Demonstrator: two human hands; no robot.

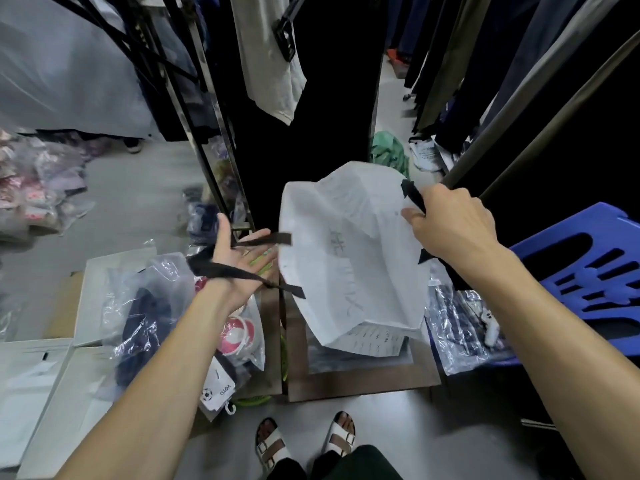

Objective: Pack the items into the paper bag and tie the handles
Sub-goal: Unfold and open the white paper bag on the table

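Note:
A white paper bag (pixel 349 258) with faint grey lettering hangs tilted in the air over a brown low table (pixel 363 382). My right hand (pixel 453 226) is closed on the bag's right black ribbon handle (pixel 414 195) at its top edge. My left hand (pixel 242 261) is palm up with fingers apart, and the left black ribbon handle (pixel 242 273) is looped around its wrist and palm, stretched towards the bag. What is inside the bag is hidden.
Clear plastic packs of dark clothing (pixel 152 317) lie at the left beside white flat boxes (pixel 45 386). Another wrapped pack (pixel 460 334) sits at the right by a blue plastic stool (pixel 588 271). Hanging garments and a rack (pixel 194 98) stand ahead. My sandalled feet (pixel 304 441) are below.

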